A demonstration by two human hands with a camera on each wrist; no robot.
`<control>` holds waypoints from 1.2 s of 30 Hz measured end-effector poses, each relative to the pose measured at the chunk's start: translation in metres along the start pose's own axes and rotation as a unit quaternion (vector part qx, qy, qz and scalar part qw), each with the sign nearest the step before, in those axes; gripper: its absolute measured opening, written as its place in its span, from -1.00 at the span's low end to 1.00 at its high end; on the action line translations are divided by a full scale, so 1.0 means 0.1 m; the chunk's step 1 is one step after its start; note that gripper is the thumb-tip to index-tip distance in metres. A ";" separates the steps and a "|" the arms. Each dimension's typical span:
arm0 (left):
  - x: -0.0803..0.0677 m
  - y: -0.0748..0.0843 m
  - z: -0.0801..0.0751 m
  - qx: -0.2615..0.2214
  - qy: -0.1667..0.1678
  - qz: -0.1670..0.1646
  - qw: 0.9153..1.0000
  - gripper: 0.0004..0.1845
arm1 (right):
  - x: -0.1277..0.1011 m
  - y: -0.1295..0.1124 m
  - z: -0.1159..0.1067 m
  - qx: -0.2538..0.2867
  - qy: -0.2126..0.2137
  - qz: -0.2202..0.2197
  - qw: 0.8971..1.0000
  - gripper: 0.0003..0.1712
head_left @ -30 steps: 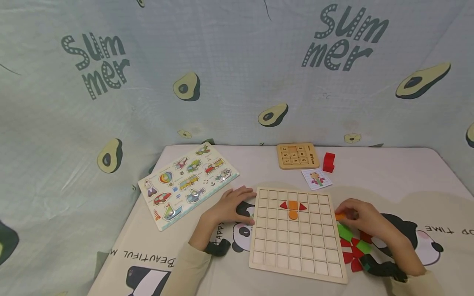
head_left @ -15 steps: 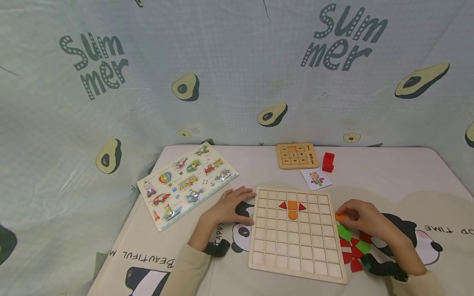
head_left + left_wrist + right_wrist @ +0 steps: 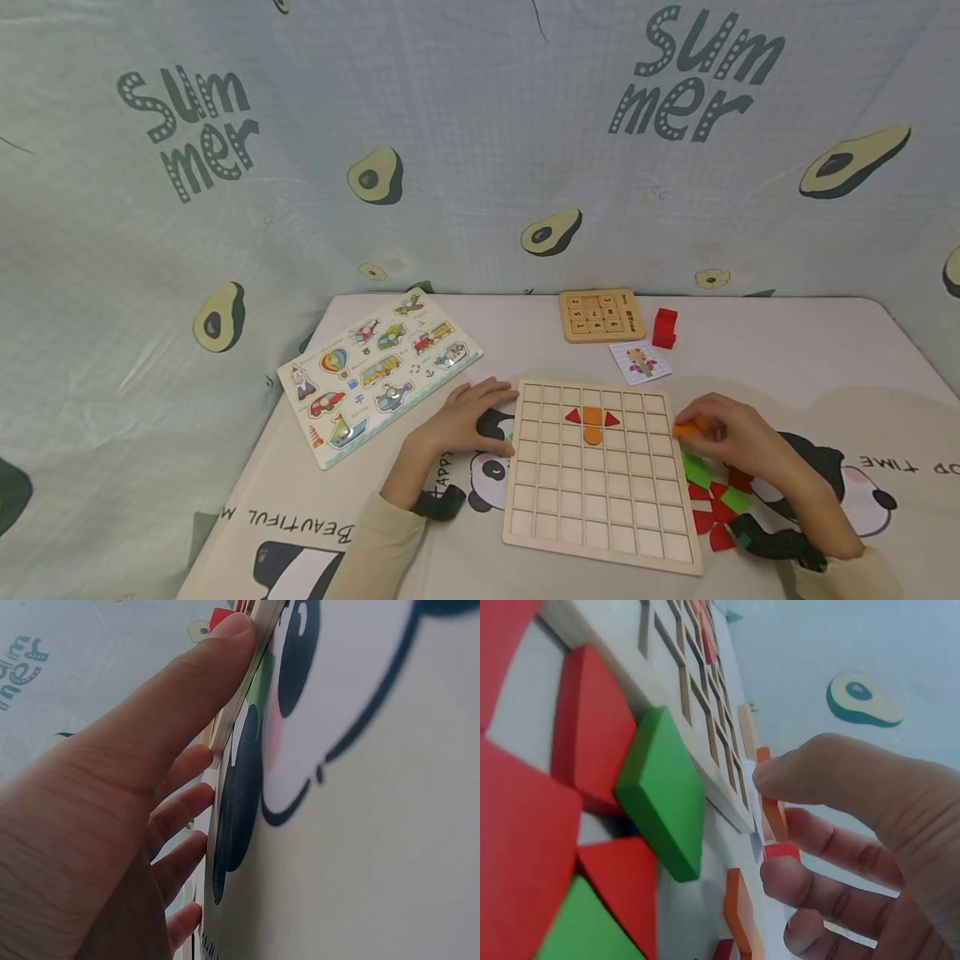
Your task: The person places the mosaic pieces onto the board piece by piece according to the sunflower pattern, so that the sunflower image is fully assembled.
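right hand (image 3: 731, 437): thumb + fingers curled, pinching a small flat orange wooden tile (image 3: 686, 429) just off the right edge of the square pale wooden grid board (image 3: 600, 508); wrist view shows the tile (image 3: 774, 806) held edge-on betw thumb and forefinger, w/ a small red piece (image 3: 782, 850) touching a lower finger.

left hand (image 3: 468, 417): fingers straight, holding nothing, lying flat on the counter (image 3: 787, 350) w/ fingertips against the board's left edge; wrist view shows the thumb (image 3: 187, 697) pressed along that edge.

board so far: 4 pieces in the upper rows, i.e. an orange square (image 3: 593, 415) w/ a red triangle (image 3: 573, 415) on its left, another on its right, and an orange half-round (image 3: 592, 434) below. Rest of the cells bare.

loose pile: green squares (image 3: 699, 471) and red triangles (image 3: 705, 521) on the counter just beside the board's right edge, under and near the right hand.

risk 1: tile is held edge-on by a thin pinch, so prob. easy to drop or flip if it goes down tilted; it could wedge across a grid rib instead of seating flat.

risk 2: red piece against the fingers could ride along and fall into a wrong cell.

risk 3: reaching across the board, the sleeve or palm could nudge the 4 seated pieces.

risk 4: if the left hand eases off, the board may slide when the tile is pressed in.

away from the work: picture peg puzzle w/ vehicles (image 3: 378, 371), small wooden number slide puzzle (image 3: 602, 315), red block (image 3: 664, 327), small printed card (image 3: 640, 362).
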State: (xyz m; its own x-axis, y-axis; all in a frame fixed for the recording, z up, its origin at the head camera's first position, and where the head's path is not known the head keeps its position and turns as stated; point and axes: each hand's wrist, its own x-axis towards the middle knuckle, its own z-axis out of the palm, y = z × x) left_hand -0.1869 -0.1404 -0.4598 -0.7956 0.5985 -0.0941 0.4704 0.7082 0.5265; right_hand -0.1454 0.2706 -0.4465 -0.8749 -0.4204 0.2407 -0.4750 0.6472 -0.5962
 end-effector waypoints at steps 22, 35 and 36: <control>0.00 0.01 0.00 0.005 0.002 0.001 1.000 -0.10 | 0.14 -0.20 0.36 0.038 -0.065 -0.018 0.997 -0.74; -0.01 0.00 -0.01 0.006 0.000 0.003 1.000 -0.10 | 0.31 -0.26 0.47 0.048 -0.080 -0.027 0.995 -0.77; -0.01 0.00 -0.01 0.004 0.000 0.004 1.000 -0.10 | 0.32 -0.27 0.48 0.048 -0.084 -0.023 0.995 -0.78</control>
State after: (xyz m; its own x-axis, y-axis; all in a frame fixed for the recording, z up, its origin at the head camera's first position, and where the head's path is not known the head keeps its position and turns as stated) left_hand -0.1865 -0.1411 -0.4592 -0.7921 0.6036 -0.0907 0.4790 0.7068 0.5207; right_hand -0.1565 0.2093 -0.4591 -0.8209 -0.5529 0.1430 -0.4951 0.5643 -0.6606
